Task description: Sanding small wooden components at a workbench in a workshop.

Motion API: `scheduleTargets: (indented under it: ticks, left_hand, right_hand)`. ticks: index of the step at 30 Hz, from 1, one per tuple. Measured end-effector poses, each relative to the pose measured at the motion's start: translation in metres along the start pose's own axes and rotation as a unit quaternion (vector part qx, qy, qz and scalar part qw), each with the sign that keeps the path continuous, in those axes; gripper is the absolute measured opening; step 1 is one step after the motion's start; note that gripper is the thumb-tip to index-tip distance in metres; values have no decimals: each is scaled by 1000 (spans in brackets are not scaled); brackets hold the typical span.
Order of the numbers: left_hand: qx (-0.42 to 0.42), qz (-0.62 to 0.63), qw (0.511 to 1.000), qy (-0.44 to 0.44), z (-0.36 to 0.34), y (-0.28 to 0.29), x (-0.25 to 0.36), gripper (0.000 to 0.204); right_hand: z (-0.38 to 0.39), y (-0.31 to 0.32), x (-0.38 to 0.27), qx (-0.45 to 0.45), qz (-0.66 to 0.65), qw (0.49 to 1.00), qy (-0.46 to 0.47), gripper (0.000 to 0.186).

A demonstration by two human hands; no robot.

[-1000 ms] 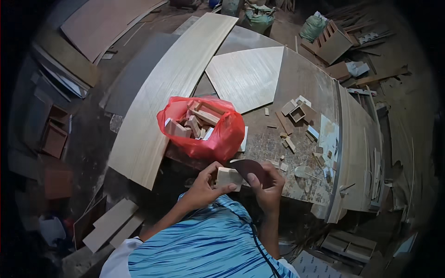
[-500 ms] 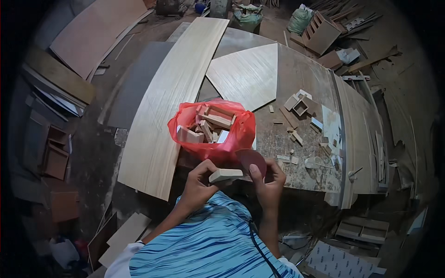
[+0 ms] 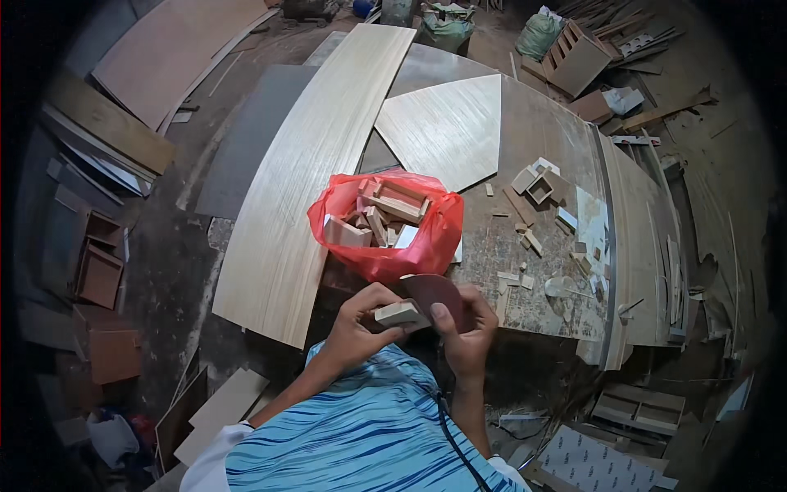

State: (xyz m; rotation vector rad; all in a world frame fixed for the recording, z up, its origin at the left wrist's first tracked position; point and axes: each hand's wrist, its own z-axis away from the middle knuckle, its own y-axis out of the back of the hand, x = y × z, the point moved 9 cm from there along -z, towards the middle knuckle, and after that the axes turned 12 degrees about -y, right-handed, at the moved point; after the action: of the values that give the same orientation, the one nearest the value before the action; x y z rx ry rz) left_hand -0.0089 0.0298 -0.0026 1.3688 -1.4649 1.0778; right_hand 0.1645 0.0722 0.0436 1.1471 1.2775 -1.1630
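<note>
My left hand (image 3: 361, 326) is closed around a small pale wooden block (image 3: 397, 313), with one end face turned up. In my right hand (image 3: 470, 334) is a reddish-brown round piece of sandpaper (image 3: 434, 295), pinched under the thumb with the fingers behind. The sandpaper overlaps the right end of the block and looks to be against it; the exact contact is hidden. Just beyond both hands stands an open red plastic bag (image 3: 385, 264), filled with small wooden pieces (image 3: 375, 225), some of them joined into frames.
A long pale board (image 3: 279, 197) lies left of the bag, and another pale panel (image 3: 447, 131) lies behind it. Wooden offcuts (image 3: 533, 242), a small box frame (image 3: 540, 191) and a clear plastic cup (image 3: 560, 287) sit on the worn worktable (image 3: 492, 246) to the right.
My right hand has brought the sandpaper left onto the block, where earlier a gap showed between them. The block's right end is now covered. The whole view has shifted slightly.
</note>
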Motion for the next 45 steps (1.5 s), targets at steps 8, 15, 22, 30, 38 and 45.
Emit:
scheduleTargets:
  ticks: [8, 15, 22, 30, 38, 45]
  left_hand:
    - [36, 18, 999, 9, 10, 11, -3, 31]
    - [26, -56, 998, -32, 9, 7, 8, 36]
    - [42, 69, 996, 32, 15, 4, -3, 35]
    - [65, -20, 998, -18, 12, 6, -1, 29]
    - [55, -81, 993, -64, 15, 2, 4, 32]
    - [44, -69, 996, -31, 17, -8, -4, 32]
  right_hand:
    - [4, 3, 13, 41, -35, 998, -35, 18]
    - [1, -4, 15, 50, 92, 995, -1, 18]
    - [15, -8, -10, 7, 16, 998, 54, 19]
    - [11, 0, -1, 50, 138, 987, 61, 20]
    - [6, 10, 5, 81, 203, 976, 23, 19]
    - [17, 0, 4, 29, 170, 985, -1, 19]
